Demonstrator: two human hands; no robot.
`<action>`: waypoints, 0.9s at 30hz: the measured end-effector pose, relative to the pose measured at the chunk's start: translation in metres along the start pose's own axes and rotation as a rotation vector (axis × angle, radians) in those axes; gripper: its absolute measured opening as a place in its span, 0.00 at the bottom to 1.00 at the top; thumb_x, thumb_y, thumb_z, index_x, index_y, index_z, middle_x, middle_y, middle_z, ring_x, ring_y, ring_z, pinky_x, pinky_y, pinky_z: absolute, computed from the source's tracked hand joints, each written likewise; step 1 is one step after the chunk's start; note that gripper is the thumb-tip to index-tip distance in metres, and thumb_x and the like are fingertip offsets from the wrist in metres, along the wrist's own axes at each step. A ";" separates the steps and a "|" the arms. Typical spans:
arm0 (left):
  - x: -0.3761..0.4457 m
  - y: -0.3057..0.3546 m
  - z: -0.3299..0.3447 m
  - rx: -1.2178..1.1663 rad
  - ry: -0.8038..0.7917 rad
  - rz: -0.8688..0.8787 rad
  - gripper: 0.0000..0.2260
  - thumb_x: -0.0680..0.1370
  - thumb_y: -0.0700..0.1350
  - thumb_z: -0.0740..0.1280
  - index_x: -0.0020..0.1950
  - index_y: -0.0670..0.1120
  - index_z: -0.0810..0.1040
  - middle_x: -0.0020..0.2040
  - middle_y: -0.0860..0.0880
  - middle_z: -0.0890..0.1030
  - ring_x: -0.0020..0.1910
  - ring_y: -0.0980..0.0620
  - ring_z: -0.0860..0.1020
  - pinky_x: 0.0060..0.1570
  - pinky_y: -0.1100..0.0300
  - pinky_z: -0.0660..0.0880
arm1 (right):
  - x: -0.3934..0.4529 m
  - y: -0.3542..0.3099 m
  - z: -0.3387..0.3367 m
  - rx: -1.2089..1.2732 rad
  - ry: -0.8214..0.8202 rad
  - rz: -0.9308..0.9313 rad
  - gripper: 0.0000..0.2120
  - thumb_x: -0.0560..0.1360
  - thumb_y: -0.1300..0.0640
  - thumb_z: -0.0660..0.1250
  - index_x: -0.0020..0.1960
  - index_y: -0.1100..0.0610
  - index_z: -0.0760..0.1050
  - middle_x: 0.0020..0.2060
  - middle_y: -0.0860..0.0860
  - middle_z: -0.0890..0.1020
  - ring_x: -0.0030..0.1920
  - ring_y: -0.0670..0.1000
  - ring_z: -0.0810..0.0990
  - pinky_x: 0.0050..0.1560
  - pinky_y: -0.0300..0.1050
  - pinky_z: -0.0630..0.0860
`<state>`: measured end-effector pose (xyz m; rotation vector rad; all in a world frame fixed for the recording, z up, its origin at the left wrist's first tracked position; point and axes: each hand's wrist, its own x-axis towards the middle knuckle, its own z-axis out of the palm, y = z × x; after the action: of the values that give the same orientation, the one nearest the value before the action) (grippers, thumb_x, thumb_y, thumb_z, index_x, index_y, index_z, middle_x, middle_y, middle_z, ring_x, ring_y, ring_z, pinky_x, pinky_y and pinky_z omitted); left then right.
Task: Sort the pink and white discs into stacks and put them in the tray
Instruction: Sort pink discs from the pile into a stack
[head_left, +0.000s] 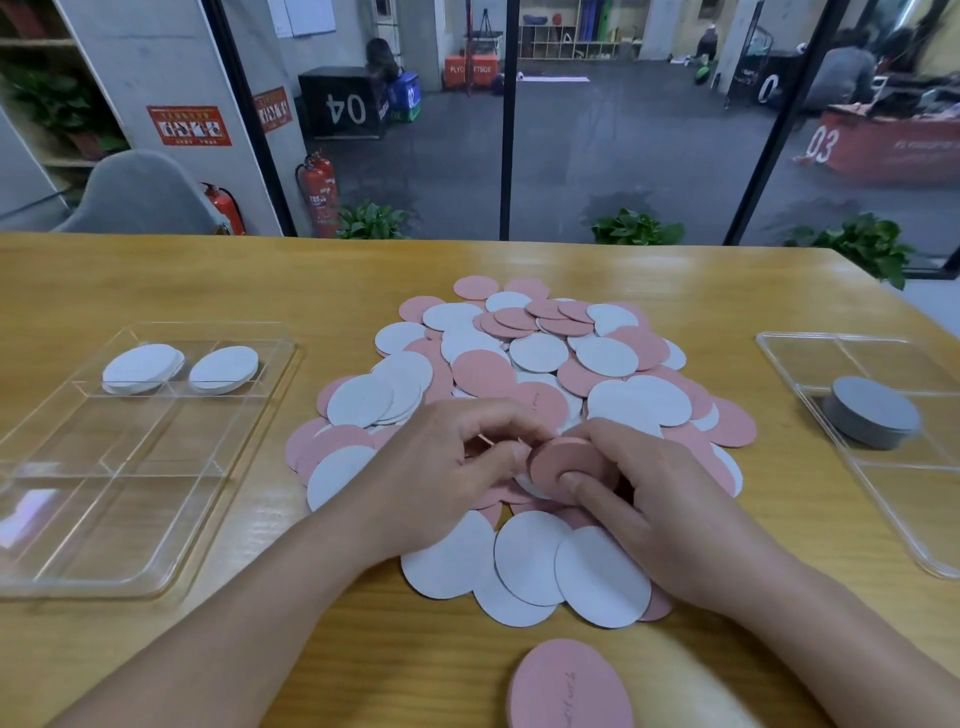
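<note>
A big loose pile of pink and white discs (540, 358) covers the middle of the wooden table. My right hand (644, 499) grips a small stack of pink discs (563, 460) over the pile's near side, thumb pressed on its face. My left hand (441, 467) is curled beside it and pinches a single pink disc by its edge. A clear divided tray (130, 467) on the left holds two white stacks (143, 366) in its far compartments. One pink stack (569, 686) lies at the table's near edge.
A second clear tray (883, 447) on the right holds a grey disc stack (872, 410). Bare wood lies between the pile and each tray. Beyond the table's far edge are a glass wall, potted plants and a grey chair (140, 195).
</note>
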<state>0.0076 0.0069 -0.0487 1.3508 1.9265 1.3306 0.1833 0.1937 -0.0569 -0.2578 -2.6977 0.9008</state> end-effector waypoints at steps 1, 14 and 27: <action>0.000 -0.001 -0.001 0.051 0.026 0.017 0.11 0.86 0.39 0.71 0.60 0.54 0.88 0.54 0.56 0.88 0.55 0.53 0.86 0.57 0.60 0.82 | -0.001 0.000 0.001 -0.013 -0.016 0.002 0.02 0.84 0.49 0.67 0.54 0.41 0.75 0.46 0.39 0.79 0.49 0.45 0.77 0.46 0.39 0.73; 0.007 -0.022 -0.017 0.465 0.171 -0.150 0.21 0.78 0.61 0.78 0.70 0.61 0.81 0.58 0.62 0.74 0.61 0.63 0.73 0.57 0.68 0.70 | -0.001 0.003 0.001 -0.044 -0.033 -0.018 0.05 0.84 0.47 0.66 0.52 0.46 0.73 0.43 0.42 0.80 0.47 0.48 0.77 0.48 0.46 0.74; 0.008 -0.018 -0.019 0.205 0.296 -0.085 0.08 0.80 0.48 0.78 0.53 0.56 0.81 0.48 0.55 0.83 0.43 0.57 0.78 0.47 0.60 0.76 | -0.002 0.001 0.002 -0.076 -0.027 0.004 0.06 0.84 0.48 0.66 0.51 0.49 0.73 0.41 0.42 0.79 0.46 0.48 0.76 0.49 0.45 0.74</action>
<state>-0.0192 0.0042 -0.0545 1.1998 2.3458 1.3860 0.1842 0.1928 -0.0591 -0.2695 -2.7607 0.8099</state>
